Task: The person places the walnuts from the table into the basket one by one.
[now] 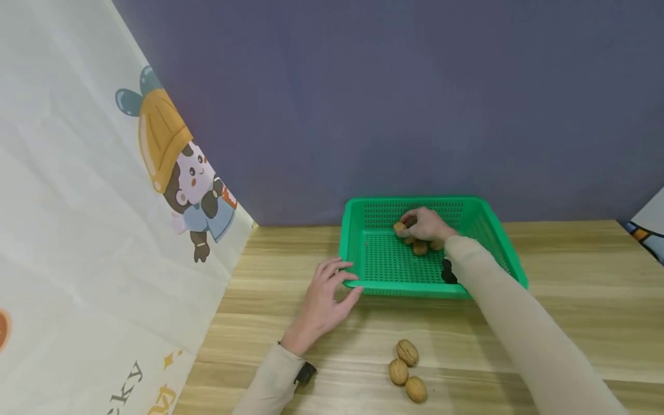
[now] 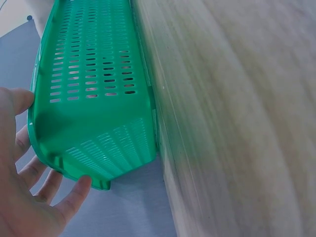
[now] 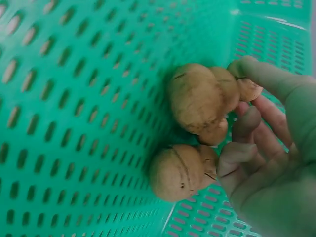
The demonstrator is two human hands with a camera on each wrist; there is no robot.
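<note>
My right hand (image 1: 425, 225) reaches into a green plastic basket (image 1: 415, 286) and pinches a walnut (image 1: 399, 227) between thumb and fingertips. In the right wrist view that walnut (image 3: 251, 90) shows partly behind the fingers. Several other walnuts (image 3: 195, 98) lie on the basket floor beside and under this hand, some half hidden by it. At the basket's near left corner is my left hand (image 1: 324, 300), fingers spread and relaxed against the rim. In the left wrist view its thumb (image 2: 22, 100) touches the rim, with the other fingers around the corner.
Three walnuts (image 1: 399, 372) lie together on the wooden table (image 1: 290, 248) in front of the basket. Behind the basket rises a dark grey-blue panel (image 1: 389, 104). A white sheet with a cartoon figure (image 1: 192, 184) stands along the left side.
</note>
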